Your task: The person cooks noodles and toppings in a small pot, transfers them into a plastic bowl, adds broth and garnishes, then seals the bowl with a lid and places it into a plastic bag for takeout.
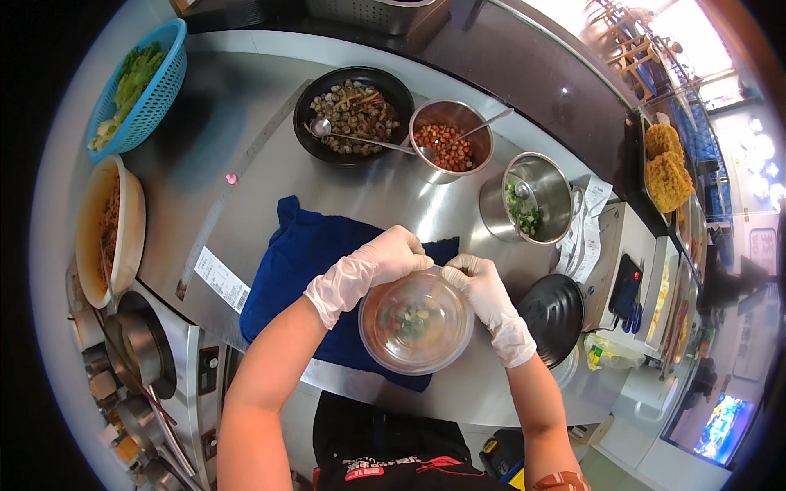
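A round takeaway bowl with a clear plastic lid stands on a folded blue cloth. Chopped scallion and other food show blurrily through the lid. My left hand, in a thin pale glove, pinches the far rim of the lidded bowl. Close beside it, my right hand, gloved the same way, grips that rim a little to the right. The fingers hide the stretch of edge they hold.
Behind the cloth stand a black bowl of snails, a steel pot of peanuts and a steel pot of scallions. Black dishes sit right. A printed slip lies left, near a cream tub and a blue lettuce basket.
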A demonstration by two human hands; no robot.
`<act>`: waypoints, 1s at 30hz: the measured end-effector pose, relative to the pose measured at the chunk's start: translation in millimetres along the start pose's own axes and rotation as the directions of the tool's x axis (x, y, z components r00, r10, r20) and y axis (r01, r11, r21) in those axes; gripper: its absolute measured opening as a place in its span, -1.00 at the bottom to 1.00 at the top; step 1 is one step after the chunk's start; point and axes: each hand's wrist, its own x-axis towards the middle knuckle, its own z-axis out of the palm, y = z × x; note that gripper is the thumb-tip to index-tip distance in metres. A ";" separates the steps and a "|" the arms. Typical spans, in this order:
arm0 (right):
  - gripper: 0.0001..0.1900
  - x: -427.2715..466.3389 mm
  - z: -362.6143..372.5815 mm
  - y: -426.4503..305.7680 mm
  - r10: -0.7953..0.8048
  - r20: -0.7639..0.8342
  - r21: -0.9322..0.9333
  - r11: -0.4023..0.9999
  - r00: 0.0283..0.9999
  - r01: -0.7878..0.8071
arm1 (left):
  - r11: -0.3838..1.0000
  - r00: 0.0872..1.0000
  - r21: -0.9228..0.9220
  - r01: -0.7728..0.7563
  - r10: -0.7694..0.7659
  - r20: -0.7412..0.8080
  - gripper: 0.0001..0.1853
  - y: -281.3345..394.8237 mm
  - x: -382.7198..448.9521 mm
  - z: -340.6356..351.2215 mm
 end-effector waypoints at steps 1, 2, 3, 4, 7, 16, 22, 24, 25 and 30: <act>-0.76 -1.6 -0.8 1.0 -0.002 -0.005 0.005 1.000 1.000 0.002 | 1.000 1.000 -0.017 -0.019 0.019 -0.021 -0.63 -1.0 -2.9 -0.6; -0.76 -3.7 -1.4 2.3 -0.022 -0.015 0.017 1.000 1.000 0.022 | 0.999 0.999 -0.030 -0.021 0.020 -0.039 -0.64 -2.5 -6.0 -1.4; -0.77 -6.8 -2.9 3.5 -0.006 -0.024 0.036 0.999 1.000 0.007 | 0.997 0.997 -0.057 -0.052 0.048 -0.064 -0.64 -4.3 -10.3 -2.0; -0.78 -12.3 -5.0 4.9 -0.010 -0.038 0.062 0.998 0.999 0.012 | 0.991 0.992 -0.092 -0.093 0.084 -0.094 -0.68 -8.4 -18.2 -3.3; -0.80 -28.6 -10.8 10.4 0.006 -0.073 0.088 0.996 0.997 0.001 | 0.973 0.979 -0.199 -0.120 0.083 -0.185 -0.68 -29.0 -54.1 -8.9; -0.84 -38.0 -10.5 21.5 -0.003 -0.156 0.090 0.996 0.988 0.017 | 0.856 0.974 -0.513 -0.066 -0.057 -0.221 -0.73 -70.3 -98.6 23.2; -0.88 -68.2 -5.1 40.4 0.099 -0.165 0.304 0.951 0.981 -0.045 | 0.751 0.965 -0.660 -0.010 -0.165 -0.202 -0.72 -87.2 -138.4 65.7; -0.88 -71.6 -0.9 48.7 0.066 -0.191 0.324 0.946 0.979 -0.001 | 0.733 0.941 -0.674 -0.092 -0.158 -0.300 -0.76 -93.3 -140.0 86.1; -0.88 -71.9 0.1 50.9 0.016 -0.201 0.339 0.939 0.980 0.054 | 0.755 0.919 -0.624 -0.200 -0.076 -0.387 -0.78 -95.6 -139.2 92.1; -0.88 -78.9 7.9 51.9 0.031 -0.302 0.224 0.974 0.953 0.039 | 0.596 0.838 -0.756 -0.272 -0.239 -0.491 -0.85 -93.8 -139.5 120.2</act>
